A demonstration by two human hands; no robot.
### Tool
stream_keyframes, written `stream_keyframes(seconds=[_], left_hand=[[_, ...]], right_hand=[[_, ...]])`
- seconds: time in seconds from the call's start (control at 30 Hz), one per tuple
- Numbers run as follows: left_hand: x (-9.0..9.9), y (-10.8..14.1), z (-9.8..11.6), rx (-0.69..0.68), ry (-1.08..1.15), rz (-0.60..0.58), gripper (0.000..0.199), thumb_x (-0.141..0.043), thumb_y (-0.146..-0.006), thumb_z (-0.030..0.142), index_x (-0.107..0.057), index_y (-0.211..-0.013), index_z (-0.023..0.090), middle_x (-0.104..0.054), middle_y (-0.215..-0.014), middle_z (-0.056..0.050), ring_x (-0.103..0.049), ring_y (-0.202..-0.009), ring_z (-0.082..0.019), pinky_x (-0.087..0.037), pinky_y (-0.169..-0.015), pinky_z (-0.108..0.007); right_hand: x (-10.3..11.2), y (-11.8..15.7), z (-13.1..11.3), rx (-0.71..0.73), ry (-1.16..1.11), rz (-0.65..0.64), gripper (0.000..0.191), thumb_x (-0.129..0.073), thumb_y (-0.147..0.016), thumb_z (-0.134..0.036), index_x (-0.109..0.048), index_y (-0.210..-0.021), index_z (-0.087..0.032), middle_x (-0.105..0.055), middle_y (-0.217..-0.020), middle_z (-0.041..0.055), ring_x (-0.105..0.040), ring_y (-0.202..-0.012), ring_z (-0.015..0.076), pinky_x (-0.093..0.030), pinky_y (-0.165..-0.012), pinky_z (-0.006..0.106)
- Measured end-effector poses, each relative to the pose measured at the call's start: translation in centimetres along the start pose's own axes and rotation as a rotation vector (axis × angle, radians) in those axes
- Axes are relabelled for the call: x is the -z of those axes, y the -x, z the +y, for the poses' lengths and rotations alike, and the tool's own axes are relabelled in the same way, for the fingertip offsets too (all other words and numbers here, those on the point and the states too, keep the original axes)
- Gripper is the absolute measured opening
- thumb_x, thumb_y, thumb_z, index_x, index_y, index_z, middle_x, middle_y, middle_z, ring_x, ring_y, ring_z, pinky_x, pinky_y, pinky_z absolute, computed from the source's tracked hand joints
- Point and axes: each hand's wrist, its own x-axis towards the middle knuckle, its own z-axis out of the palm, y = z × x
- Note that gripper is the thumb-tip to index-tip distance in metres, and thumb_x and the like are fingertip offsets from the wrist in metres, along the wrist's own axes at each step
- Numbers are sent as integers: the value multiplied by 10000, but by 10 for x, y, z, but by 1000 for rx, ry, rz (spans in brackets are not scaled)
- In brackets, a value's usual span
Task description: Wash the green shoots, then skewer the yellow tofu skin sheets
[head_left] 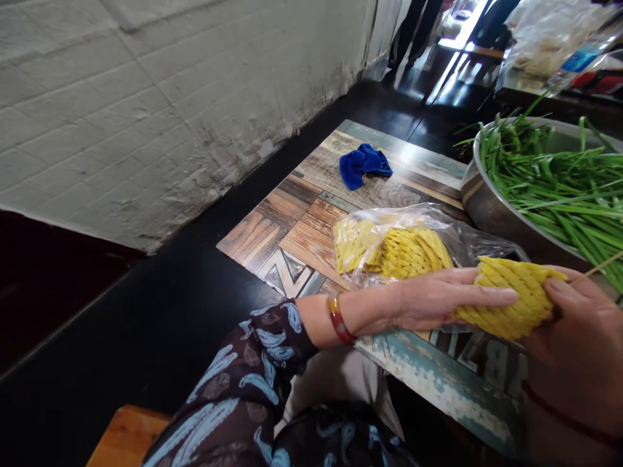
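My left hand (438, 298) reaches across from the left, its thumb lying over a yellow slab (516, 295) and the fingers beneath it. The slab's surface is scored in a slanting lattice, like cut dried tofu. At its right edge my right hand (584, 318) is closed, thumb pressed on the corner. A thin wooden skewer (603, 264) sticks out to the right beside that hand; whether it runs into the slab is hidden. Behind my left wrist, a clear plastic bag (438, 217) holds more yellow scored slabs (409, 253).
A steel basin (491, 188) heaped with long green chives (549, 181) stands on the right. On the patterned wooden table (311, 227) lies a blue cloth (364, 165). A white wall (170, 97) runs along the left. Someone's dark-clad legs (413, 32) show at the back.
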Motion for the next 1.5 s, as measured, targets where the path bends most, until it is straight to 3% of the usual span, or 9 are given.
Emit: stream_keyframes(seconds=[0.13, 0.33, 0.5, 0.63, 0.9, 1.03, 1.17, 1.33, 1.5], left_hand=[[2, -1, -2, -30, -10, -1, 427, -712, -843, 246, -661, -1260, 170, -703, -1198, -80, -634, -1199, -259, -400, -1139, -465], [5, -1, 1, -123, -26, 19, 513, -680, -860, 257, -600, -1363, 189, -690, -1278, -119, -640, -1208, -264, -421, -1118, -441], [6, 3, 10, -173, -160, 54, 502, -632, -899, 312, -581, -1396, 264, -684, -1303, -92, -649, -1191, -268, -479, -1049, -430], [13, 23, 19, -277, -553, 200, 462, -634, -914, 376, -616, -1349, 222, -678, -1289, -110, -646, -1155, -262, -516, -976, -406], [49, 102, 45, -399, -1428, 804, 246, -592, -887, 268, -729, -1059, 156, -726, -1048, -115, -662, -901, -196, -506, -806, -319], [53, 127, 38, -306, -1827, 831, 173, -572, -884, 222, -728, -938, 172, -698, -958, -97, -628, -915, -214, -470, -857, -347], [36, 132, 9, -259, -2050, 772, 216, -538, -933, 281, -724, -903, 176, -670, -960, -110, -598, -925, -238, -443, -865, -379], [22, 119, -27, -206, -2035, 968, 315, -610, -915, 442, -701, -758, 184, -631, -782, -74, -562, -825, -244, -390, -770, -375], [32, 106, -39, -311, -1695, 1141, 252, -704, -819, 335, -622, -635, 183, -535, -624, -6, -484, -650, -162, -316, -659, -315]], right_hand=[[-2, 5, -4, -122, -44, 51, 106, -750, -654, -389, -734, -737, -325, -692, -778, 67, -694, -673, 292, -596, -552, 464], [3, 4, 11, -106, -236, -194, 315, -788, -687, -485, -760, -936, -294, -764, -1094, 112, -746, -946, 363, -651, -739, 510], [-5, -7, 25, -166, -373, -307, 408, -892, -576, -396, -771, -941, -260, -794, -1023, 96, -760, -933, 359, -647, -802, 521], [-11, -8, 22, -174, -476, -304, 274, -861, -644, -337, -757, -883, -250, -804, -941, 56, -767, -935, 317, -644, -844, 488], [-15, -5, 19, -154, -641, -349, 260, -855, -669, -283, -741, -888, -205, -802, -889, 48, -765, -928, 288, -639, -863, 448], [-16, -5, 20, -148, -672, -350, 329, -883, -634, -278, -746, -915, -174, -792, -824, 47, -771, -883, 291, -632, -874, 445], [-16, -3, 20, -145, -674, -374, 316, -875, -647, -277, -746, -918, -179, -794, -834, 54, -769, -888, 289, -636, -853, 438], [-16, -2, 22, -149, -650, -383, 272, -860, -660, -276, -743, -888, -187, -799, -849, 66, -762, -919, 296, -644, -814, 437], [-16, -2, 22, -141, -651, -386, 290, -860, -660, -274, -752, -911, -175, -801, -861, 75, -762, -927, 296, -643, -817, 439]])
